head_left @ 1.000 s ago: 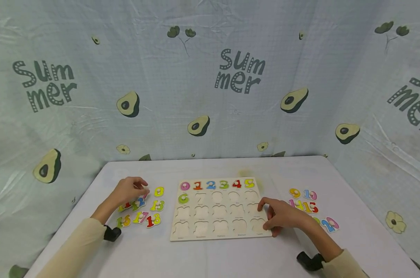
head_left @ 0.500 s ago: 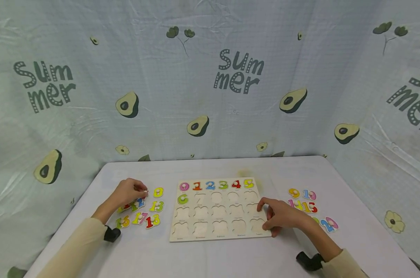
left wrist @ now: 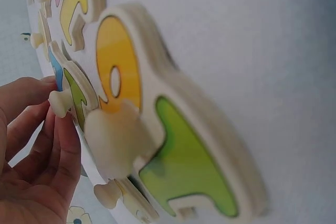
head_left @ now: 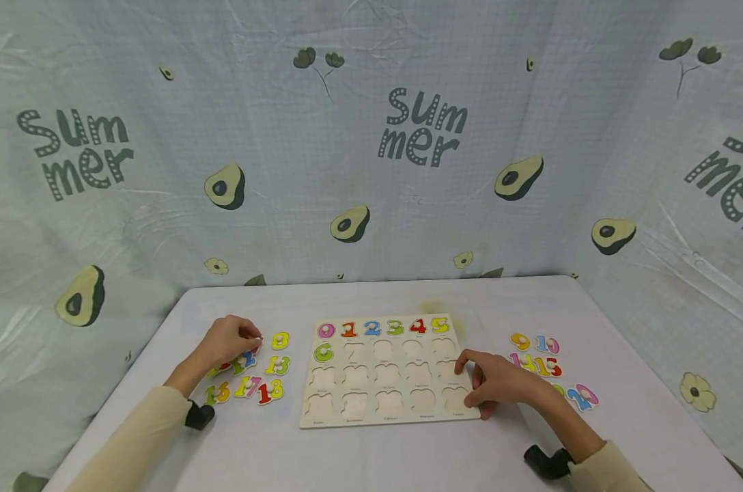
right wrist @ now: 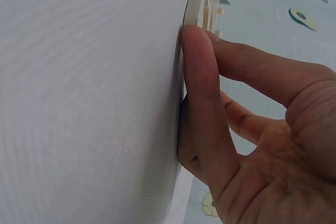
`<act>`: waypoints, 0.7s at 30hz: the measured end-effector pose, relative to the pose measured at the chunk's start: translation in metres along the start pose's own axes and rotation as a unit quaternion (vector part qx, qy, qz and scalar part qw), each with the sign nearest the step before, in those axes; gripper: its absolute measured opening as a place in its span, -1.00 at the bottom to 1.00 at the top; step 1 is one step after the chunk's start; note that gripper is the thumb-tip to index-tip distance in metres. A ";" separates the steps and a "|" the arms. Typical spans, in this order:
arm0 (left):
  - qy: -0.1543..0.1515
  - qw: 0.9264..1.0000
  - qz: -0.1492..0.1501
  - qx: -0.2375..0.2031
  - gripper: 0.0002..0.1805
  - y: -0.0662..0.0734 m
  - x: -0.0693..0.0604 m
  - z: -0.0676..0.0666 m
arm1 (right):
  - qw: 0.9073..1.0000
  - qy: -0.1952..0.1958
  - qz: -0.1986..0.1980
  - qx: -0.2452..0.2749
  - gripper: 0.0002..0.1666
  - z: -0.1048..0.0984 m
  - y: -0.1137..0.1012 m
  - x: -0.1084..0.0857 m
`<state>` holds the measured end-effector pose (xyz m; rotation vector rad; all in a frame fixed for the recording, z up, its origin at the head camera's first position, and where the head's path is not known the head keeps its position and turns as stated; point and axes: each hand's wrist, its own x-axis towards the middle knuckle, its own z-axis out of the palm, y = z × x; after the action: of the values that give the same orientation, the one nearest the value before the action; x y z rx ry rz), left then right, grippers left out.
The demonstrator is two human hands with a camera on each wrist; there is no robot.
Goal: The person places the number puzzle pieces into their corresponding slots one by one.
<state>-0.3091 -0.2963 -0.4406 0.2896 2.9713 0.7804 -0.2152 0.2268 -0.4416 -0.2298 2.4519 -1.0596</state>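
My left hand point(head_left: 227, 342) is over the left group of number pieces, thumb and fingertips pinching a small piece, mostly hidden. In the left wrist view the fingers of that hand point(left wrist: 42, 145) meet behind the knob of the blue-and-green 12 point(left wrist: 77, 90); the orange-and-green 16 point(left wrist: 184, 161) lies nearer. My right hand point(head_left: 500, 379) grips the right edge of the wooden number board point(head_left: 369, 386), thumb on top. From the right wrist, the hand point(right wrist: 257, 129) shows against the board's edge point(right wrist: 194, 1). Pieces 0 to 5 fill the top row, and a green 6 point(head_left: 324, 352) sits below.
Left of the board lie the yellow 8 point(head_left: 280, 341), 13 point(head_left: 277, 365), 17 point(head_left: 248, 387) and 18 point(head_left: 270, 391). Right of it are 9 point(head_left: 520, 342), 10 point(head_left: 548, 344), 15 point(head_left: 548, 367) and 20 point(head_left: 583, 397). A patterned curtain hangs behind the table.
My left fingertips have dipped slightly and drawn closer together over the pieces since a second ago. My right hand has stayed at the board's edge.
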 end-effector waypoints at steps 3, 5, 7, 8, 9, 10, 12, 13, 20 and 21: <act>0.000 1.000 -0.002 0.003 -0.84 0.000 0.000 0.001 | 1.000 0.000 -0.002 0.001 -0.41 0.000 0.000 -0.001; 0.000 1.000 -0.004 0.006 -0.84 0.001 0.001 0.001 | 1.000 -0.001 -0.004 0.001 -0.41 0.000 -0.001 -0.001; 0.002 1.000 -0.003 0.010 -0.83 0.001 0.000 0.001 | 1.000 0.000 -0.003 0.002 -0.41 0.000 -0.002 -0.002; 0.003 1.000 -0.003 0.010 -0.82 0.001 0.000 0.001 | 1.000 -0.001 -0.003 0.002 -0.41 0.000 -0.002 -0.002; 0.006 1.000 -0.002 0.010 -0.82 0.001 0.000 0.001 | 1.000 0.000 -0.003 0.002 -0.41 0.000 -0.002 -0.002; 0.009 1.000 -0.002 0.010 -0.81 0.002 0.000 0.002 | 1.000 0.000 -0.003 0.001 -0.41 0.000 -0.002 -0.002; 0.018 1.000 0.001 0.008 -0.80 0.002 0.000 0.001 | 1.000 0.002 -0.001 0.000 -0.41 0.000 -0.003 -0.003; 0.022 1.000 0.000 0.005 -0.79 0.003 0.000 0.001 | 1.000 0.002 0.000 -0.001 -0.41 0.000 -0.003 -0.003; 0.051 0.999 -0.002 -0.012 -0.79 0.009 -0.001 0.002 | 1.000 0.002 0.001 -0.002 -0.41 0.000 -0.002 -0.003; 0.053 0.999 -0.001 -0.014 -0.79 0.010 -0.001 0.002 | 1.000 0.001 0.000 -0.002 -0.41 0.000 -0.002 -0.003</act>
<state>-0.3066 -0.2871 -0.4373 0.2501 3.0550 0.8625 -0.2128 0.2261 -0.4397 -0.2297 2.4549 -1.0553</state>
